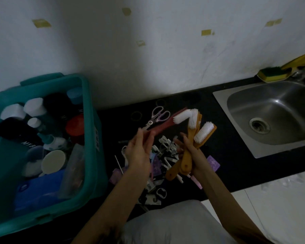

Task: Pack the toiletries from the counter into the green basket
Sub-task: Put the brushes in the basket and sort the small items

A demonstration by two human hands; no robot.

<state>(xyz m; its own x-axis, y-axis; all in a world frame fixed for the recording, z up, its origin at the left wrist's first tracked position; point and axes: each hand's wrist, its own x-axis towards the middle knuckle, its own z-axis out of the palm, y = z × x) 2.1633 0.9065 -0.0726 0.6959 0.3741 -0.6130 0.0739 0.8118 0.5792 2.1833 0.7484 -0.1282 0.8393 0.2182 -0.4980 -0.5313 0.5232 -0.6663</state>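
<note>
Your hands: L hand (pixel 139 152) grips the red brush (pixel 165 123), R hand (pixel 194 155) clutches the orange brushes (pixel 189 138), both above the tabletop (pixel 201 106). Green basket (pixel 91 106) on your left is already full of bottles; scissors (pixel 158 115), clips (pixel 167 148) etc. not yet packed.

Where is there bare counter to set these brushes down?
Bare black counter lies between the clip pile and the sink rim, right of the orange brushes. Crowded: the clip pile and the green basket.
</note>
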